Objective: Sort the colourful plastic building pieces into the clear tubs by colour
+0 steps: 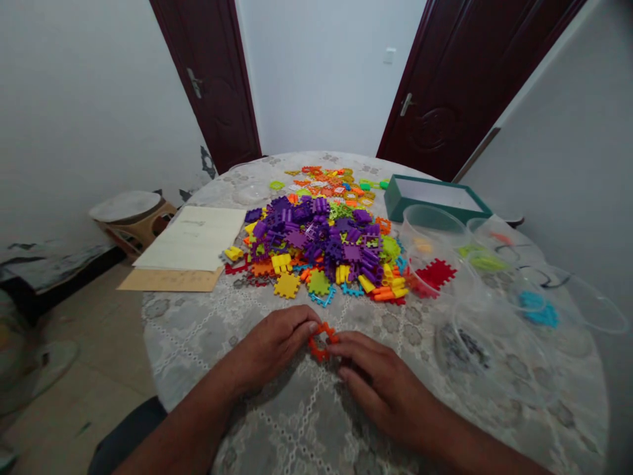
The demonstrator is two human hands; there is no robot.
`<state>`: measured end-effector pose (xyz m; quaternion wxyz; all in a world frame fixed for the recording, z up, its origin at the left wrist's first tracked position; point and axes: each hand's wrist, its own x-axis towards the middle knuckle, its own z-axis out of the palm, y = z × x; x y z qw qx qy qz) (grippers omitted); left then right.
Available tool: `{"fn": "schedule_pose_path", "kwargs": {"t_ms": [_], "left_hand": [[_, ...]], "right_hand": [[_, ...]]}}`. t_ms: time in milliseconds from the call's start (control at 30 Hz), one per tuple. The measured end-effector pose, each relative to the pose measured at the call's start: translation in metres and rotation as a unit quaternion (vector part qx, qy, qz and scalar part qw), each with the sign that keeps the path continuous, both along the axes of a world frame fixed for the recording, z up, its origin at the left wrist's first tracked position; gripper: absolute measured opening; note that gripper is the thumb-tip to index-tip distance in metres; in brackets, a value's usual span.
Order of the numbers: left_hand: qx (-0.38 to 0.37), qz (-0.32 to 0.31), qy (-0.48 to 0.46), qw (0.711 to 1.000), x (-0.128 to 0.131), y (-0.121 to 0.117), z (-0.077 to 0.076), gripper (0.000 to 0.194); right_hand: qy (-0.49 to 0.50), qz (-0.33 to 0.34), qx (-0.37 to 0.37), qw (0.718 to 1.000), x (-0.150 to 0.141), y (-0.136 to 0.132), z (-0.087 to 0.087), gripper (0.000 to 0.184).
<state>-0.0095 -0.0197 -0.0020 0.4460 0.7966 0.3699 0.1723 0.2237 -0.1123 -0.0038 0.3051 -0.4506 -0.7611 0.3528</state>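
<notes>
Between my two hands is an orange toothed building piece (pixel 322 357) with an open middle, held just above the tablecloth. My left hand (pixel 277 346) pinches its upper left edge between thumb and fingers. On the right side, the fingertips of my right hand (pixel 373 376) close on its edge. Beyond my hands lies a heap of plastic building pieces, mostly purple (pixel 321 231). At the heap's near edge are a yellow toothed square (pixel 287 285), a green toothed piece (pixel 319 282) and several yellow and orange tubes.
Clear plastic tubs (pixel 438 227) stand at the right, some holding red (pixel 435 276), blue (pixel 539 309) or grey pieces. Behind them is a green box (pixel 395 206). Paper sheets (pixel 190 237) lie over the left edge. Orange pieces (pixel 326 179) are scattered at the back. A stool (pixel 128 208) stands left.
</notes>
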Motion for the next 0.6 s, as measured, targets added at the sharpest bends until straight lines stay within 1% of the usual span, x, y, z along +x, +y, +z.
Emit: {"fn": "schedule_pose_path", "kwargs": {"t_ms": [67,167,233,300,433,533,600], "left_hand": [[0.03,0.025,0.01,0.999,0.001,0.004,-0.001,0.027],[0.129,0.086,0.001,0.988,0.002,0.011,-0.007,0.018],[0.202,0.106,-0.011,0.974,0.003,0.015,-0.013,0.023],[0.246,0.108,-0.009,0.963,0.003,0.017,-0.019,0.031],[0.265,0.092,0.033,0.959,0.005,0.02,-0.027,0.041],[0.26,0.085,0.081,0.958,0.01,0.022,-0.028,0.043],[0.259,0.093,0.11,0.955,0.014,0.023,-0.028,0.043]], "right_hand": [[0.032,-0.039,-0.011,0.999,-0.004,-0.001,-0.008,0.036],[0.05,-0.075,-0.029,0.996,-0.006,-0.001,-0.016,0.032],[0.054,-0.076,-0.038,0.995,-0.006,-0.001,-0.016,0.032],[0.056,-0.065,-0.041,0.995,-0.005,-0.001,-0.014,0.034],[0.059,-0.037,-0.037,0.997,-0.006,-0.001,-0.012,0.037],[0.071,-0.031,0.008,0.997,-0.006,-0.002,-0.013,0.04],[0.069,-0.031,0.05,0.996,-0.006,-0.003,-0.014,0.041]]}}
